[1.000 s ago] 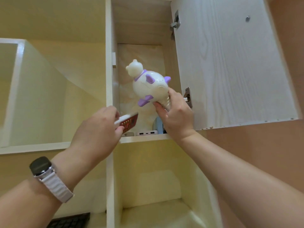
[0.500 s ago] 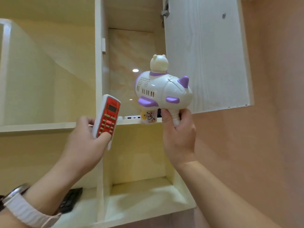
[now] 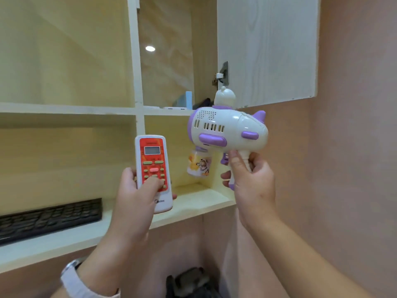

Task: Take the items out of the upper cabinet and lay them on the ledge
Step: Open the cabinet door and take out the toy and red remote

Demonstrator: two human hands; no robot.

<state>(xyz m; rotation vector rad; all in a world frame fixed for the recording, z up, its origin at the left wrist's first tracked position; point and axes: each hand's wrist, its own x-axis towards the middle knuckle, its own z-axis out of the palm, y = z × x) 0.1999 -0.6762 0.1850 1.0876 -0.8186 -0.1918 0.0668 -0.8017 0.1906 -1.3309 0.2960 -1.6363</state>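
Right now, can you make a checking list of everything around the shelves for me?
Surface: pale wooden ledge below the cubbies.
Job's things: red-and-white remote control and white-and-purple toy blaster, both in hand; a pale blue item and flat white items sit in the upper cabinet.
Clutter: black keyboard on the ledge.
Hands: left hand grips the remote; right hand grips the blaster's handle.
Cables: nothing seen.
Surroundings: open white cabinet door, pink wall.

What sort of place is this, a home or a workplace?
Probably a home study nook: pale wooden shelving with an open cabinet door, a black keyboard on the ledge, and household bits, a red remote in the left hand, a toy bubble gun in the right hand.
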